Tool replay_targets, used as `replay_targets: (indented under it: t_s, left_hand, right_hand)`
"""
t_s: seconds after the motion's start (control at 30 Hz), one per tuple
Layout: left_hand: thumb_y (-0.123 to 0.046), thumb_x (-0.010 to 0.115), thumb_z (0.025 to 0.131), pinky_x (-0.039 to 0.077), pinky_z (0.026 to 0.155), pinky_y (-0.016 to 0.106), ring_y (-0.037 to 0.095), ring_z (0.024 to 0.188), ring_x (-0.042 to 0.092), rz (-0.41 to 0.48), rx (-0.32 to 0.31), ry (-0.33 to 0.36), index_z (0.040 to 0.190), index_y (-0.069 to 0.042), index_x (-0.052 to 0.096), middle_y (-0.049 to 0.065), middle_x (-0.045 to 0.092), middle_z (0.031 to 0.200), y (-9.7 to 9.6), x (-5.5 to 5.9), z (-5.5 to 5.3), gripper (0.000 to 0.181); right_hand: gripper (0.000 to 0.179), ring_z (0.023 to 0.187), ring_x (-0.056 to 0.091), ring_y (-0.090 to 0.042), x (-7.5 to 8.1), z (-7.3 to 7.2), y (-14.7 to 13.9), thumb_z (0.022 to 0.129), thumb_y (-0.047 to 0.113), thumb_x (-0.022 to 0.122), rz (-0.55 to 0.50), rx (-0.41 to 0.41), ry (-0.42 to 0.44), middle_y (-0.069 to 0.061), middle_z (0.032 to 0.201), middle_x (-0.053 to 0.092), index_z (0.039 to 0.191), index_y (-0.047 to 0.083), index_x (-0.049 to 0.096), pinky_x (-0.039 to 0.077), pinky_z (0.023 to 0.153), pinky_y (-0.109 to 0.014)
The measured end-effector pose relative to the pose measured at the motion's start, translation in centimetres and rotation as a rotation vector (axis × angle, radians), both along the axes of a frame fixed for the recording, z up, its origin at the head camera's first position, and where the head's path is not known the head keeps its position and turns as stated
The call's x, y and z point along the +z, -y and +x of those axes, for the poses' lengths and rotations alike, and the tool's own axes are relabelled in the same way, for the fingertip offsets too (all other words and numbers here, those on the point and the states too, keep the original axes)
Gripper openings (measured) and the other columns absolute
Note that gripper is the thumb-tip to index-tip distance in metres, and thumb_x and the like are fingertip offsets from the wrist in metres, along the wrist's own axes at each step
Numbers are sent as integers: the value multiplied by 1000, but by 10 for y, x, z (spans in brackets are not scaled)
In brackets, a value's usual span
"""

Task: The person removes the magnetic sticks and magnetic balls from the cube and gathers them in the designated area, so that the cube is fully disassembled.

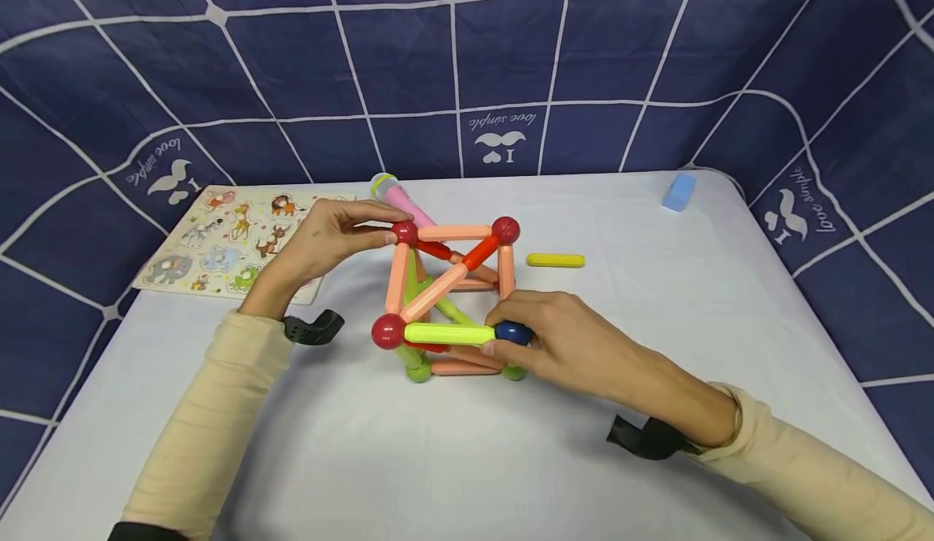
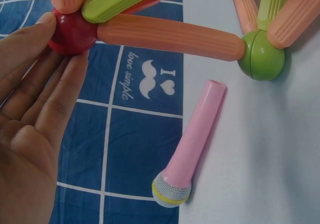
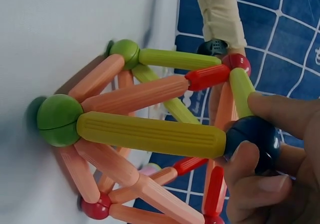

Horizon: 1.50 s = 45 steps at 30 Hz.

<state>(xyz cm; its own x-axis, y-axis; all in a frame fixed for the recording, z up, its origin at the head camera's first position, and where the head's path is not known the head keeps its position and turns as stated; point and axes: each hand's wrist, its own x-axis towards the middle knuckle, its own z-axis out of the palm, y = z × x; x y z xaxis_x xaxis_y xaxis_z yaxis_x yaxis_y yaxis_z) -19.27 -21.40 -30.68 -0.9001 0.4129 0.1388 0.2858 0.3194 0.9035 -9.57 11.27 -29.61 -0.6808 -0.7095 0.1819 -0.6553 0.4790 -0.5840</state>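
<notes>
A cube-like frame of ribbed sticks and balls stands on the table. My left hand (image 1: 321,241) pinches the red ball (image 2: 75,32) at its back left top corner, the thumb on one side and fingertips beneath. At the front right top corner my right hand (image 1: 572,342) grips a dark blue ball (image 3: 252,141) between thumb and fingers. A lime stick (image 1: 448,333) runs from this ball to the front left red ball (image 1: 388,331). Below the blue ball, a yellow stick (image 3: 152,134) reaches down to a green ball (image 3: 59,120) at the table.
A pink toy microphone (image 2: 195,134) lies behind the frame. Right of the frame is a loose yellow stick (image 1: 555,260), and a light blue block (image 1: 679,191) sits at the back right. An animal picture board (image 1: 212,237) lies back left. A dark blue checked cloth (image 1: 409,54) rises behind the table.
</notes>
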Motion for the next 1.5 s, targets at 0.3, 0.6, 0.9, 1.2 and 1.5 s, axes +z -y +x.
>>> replay_targets:
  t_s: [0.3, 0.6, 0.9, 1.2, 1.5]
  left_hand:
    - [-1, 74, 86, 50, 93, 28, 16, 112, 61, 15, -1, -1, 118, -2, 71, 6, 70, 115, 1, 0, 1, 32]
    - [-2, 73, 87, 51, 92, 28, 17, 110, 63, 15, 1, 3, 119, -2, 70, 6, 70, 114, 0, 0, 1, 32]
    - [-2, 74, 86, 51, 92, 28, 17, 109, 63, 20, -3, 3, 119, -2, 70, 6, 70, 114, 0, -1, 0, 33]
    - [0, 73, 86, 51, 91, 28, 19, 107, 65, 32, -16, 11, 119, -1, 70, 7, 71, 114, -1, 0, 0, 33]
    - [1, 73, 86, 51, 91, 28, 20, 107, 64, 39, -15, 3, 118, 0, 70, 7, 70, 114, -1, 1, 0, 33]
  right_hand:
    - [18, 74, 56, -12, 1, -3, -2, 90, 29, 74, -39, -32, 222, 8, 85, 61, 100, 19, 64, 50, 57, -24]
    - [15, 62, 57, -22, 2, -9, -9, 101, 19, 55, -116, -32, 592, -6, 79, 65, 113, 12, 60, 44, 53, -26]
    - [24, 74, 57, -33, 7, -17, -14, 105, 20, 44, -324, -8, 876, -22, 110, 62, 118, 1, 51, 49, 61, -29]
    - [24, 76, 65, -25, 17, -36, -33, 98, 21, 61, -213, -142, 552, -8, 107, 61, 120, 13, 60, 52, 73, -41]
    - [40, 103, 64, -26, -4, -78, -50, 91, 21, 71, -40, -355, 369, -5, 120, 64, 128, 14, 59, 52, 83, -44]
